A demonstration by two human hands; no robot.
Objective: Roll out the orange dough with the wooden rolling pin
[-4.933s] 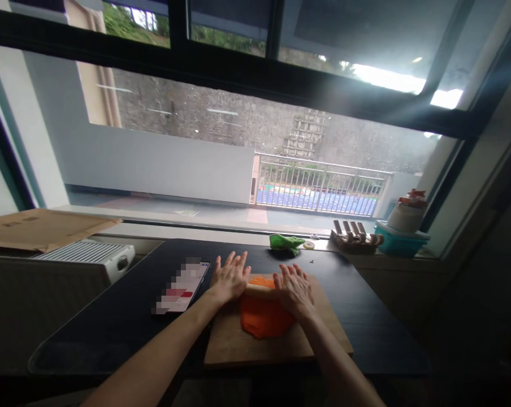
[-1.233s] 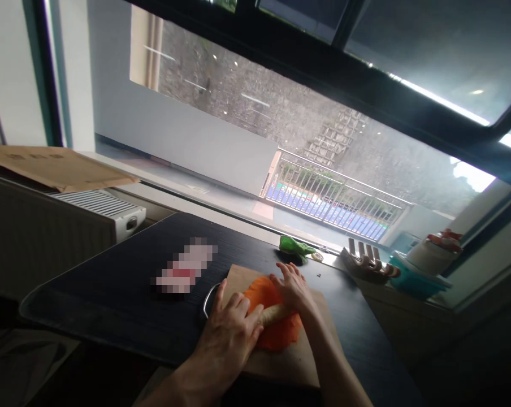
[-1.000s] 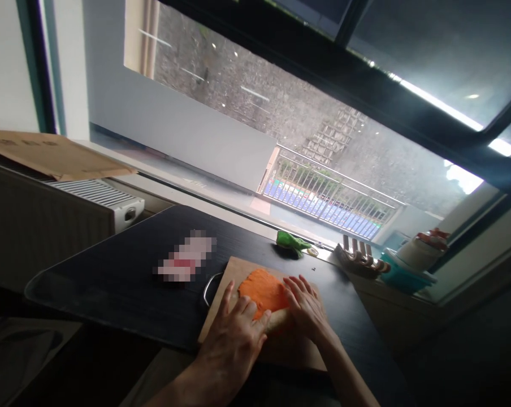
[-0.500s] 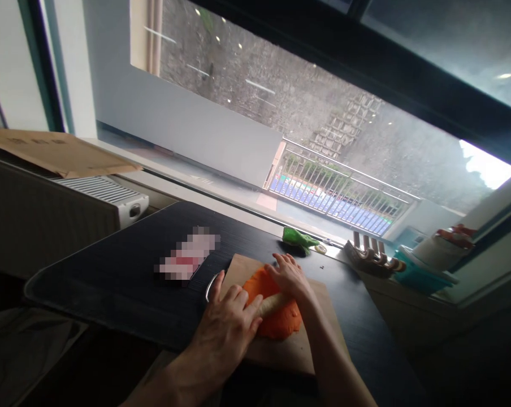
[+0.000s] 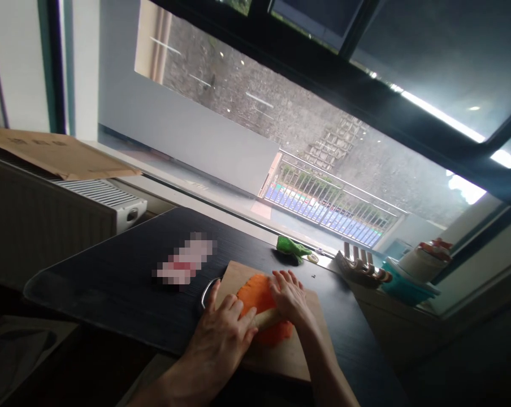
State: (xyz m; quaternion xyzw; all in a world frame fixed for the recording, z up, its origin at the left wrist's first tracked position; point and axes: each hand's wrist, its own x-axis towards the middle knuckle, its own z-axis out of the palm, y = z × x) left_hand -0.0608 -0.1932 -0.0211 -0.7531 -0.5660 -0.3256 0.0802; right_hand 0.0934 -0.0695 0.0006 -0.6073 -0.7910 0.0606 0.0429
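A pale rolling pin (image 5: 265, 320) lies across a flat orange slab of dough or clay (image 5: 254, 293); its exact material I cannot tell. Beneath the slab is a brown wooden board (image 5: 297, 358). My left hand (image 5: 226, 322) is closed over the pin's left end, some fingers bent and the index finger along it. Under the palm of my right hand (image 5: 290, 297) is the pin's other end, which is hidden. That hand's fingers stretch forward, apart, past the pin. Beside my left thumb a curved metal rim (image 5: 204, 294) shows at the board's left edge.
The dark table (image 5: 111, 288) holds a blurred-out pink and white item (image 5: 183, 265) at left. A green crumpled object (image 5: 292, 247) lies near the window sill. A brown rack-like object (image 5: 361, 268) and teal container (image 5: 408, 285) stand at right; a brown envelope (image 5: 60, 152) covers a radiator (image 5: 69, 198).
The view has tilted up slightly, so the table sits lower in the picture. The rolling pin and my right hand have shifted a little toward me over the orange slab.
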